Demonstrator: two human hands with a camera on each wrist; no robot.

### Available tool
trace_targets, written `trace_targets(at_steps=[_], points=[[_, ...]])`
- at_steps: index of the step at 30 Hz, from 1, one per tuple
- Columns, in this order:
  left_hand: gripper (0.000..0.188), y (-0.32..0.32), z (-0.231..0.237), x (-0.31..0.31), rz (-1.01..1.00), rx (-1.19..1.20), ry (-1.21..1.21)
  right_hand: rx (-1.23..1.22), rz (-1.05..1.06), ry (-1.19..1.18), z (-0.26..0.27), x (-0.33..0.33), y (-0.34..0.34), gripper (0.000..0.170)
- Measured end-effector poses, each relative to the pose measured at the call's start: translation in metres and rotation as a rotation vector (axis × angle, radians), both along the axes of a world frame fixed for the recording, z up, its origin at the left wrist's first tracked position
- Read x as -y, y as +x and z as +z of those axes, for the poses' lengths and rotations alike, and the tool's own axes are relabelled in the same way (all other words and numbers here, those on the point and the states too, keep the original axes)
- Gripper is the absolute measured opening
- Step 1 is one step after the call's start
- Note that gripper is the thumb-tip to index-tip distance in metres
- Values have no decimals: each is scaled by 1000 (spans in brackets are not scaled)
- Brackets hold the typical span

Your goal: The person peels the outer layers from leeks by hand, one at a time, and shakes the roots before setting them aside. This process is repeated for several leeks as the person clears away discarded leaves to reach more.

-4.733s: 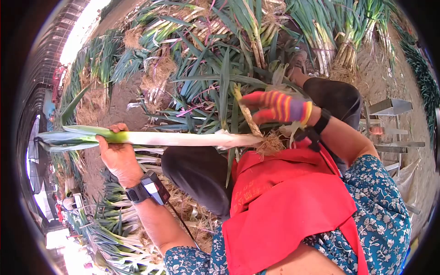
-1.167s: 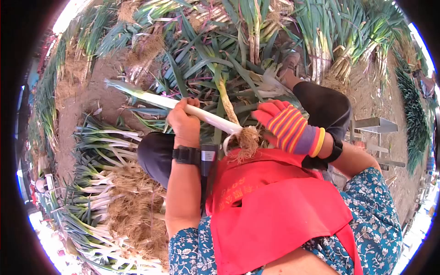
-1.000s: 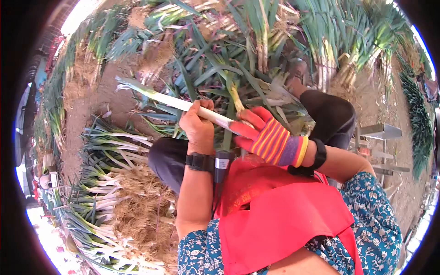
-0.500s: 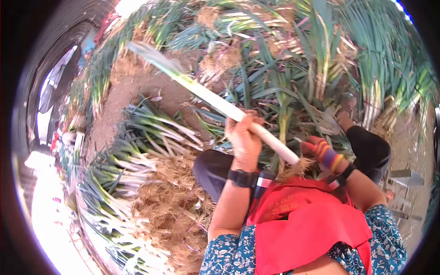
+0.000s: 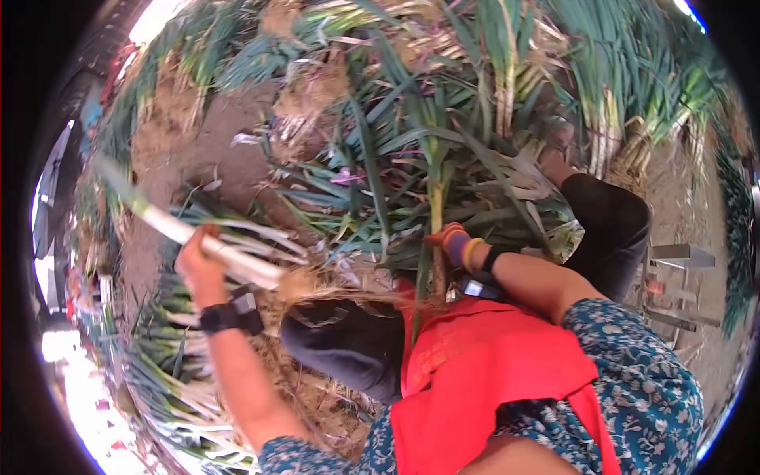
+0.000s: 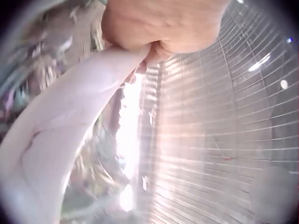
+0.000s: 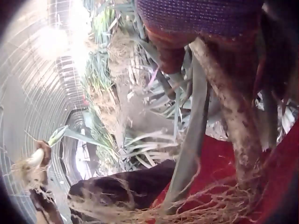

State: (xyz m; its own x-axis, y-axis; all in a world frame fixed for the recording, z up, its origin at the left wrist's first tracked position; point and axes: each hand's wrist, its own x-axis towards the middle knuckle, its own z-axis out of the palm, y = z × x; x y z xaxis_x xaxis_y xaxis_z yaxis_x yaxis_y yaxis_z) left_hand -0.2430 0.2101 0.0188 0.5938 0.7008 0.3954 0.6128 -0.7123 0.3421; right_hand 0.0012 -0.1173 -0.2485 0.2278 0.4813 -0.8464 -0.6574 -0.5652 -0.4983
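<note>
My bare left hand grips a peeled white leek by its shank, out to the left above the left knee. Its blurred green top points up and left; its roots trail right. In the left wrist view the smooth white shank runs out from under the curled fingers. My right hand, in a striped glove, grips another leek, unpeeled and upright at the lap. The right wrist view shows this leek's brown-stained shank below the glove, its roots spreading over the red apron.
Leeks with bushy roots lie in a pile on the left. Loose green leaves cover the ground ahead. Leek bundles stand at the back right. A metal frame stands right of the right knee.
My left hand has swung left with the peeled leek, away from the lap. The right hand has left that leek's root end and now grips the unpeeled one. The head view has shifted.
</note>
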Motion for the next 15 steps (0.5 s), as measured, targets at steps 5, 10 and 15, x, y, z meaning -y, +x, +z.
trace_targets(at_steps=[5, 10, 15], points=[[63, -23, -22, -33, 327, 616, -678, 86, -175, 332, -25, -21, 34, 32], [27, 98, -41, 103, -72, 426, -1142, -62, -166, 439, 158, 12, 67, 26], [39, 179, -43, 183, -229, 537, -1534, -44, 201, 711, 238, 67, 86, 34]])
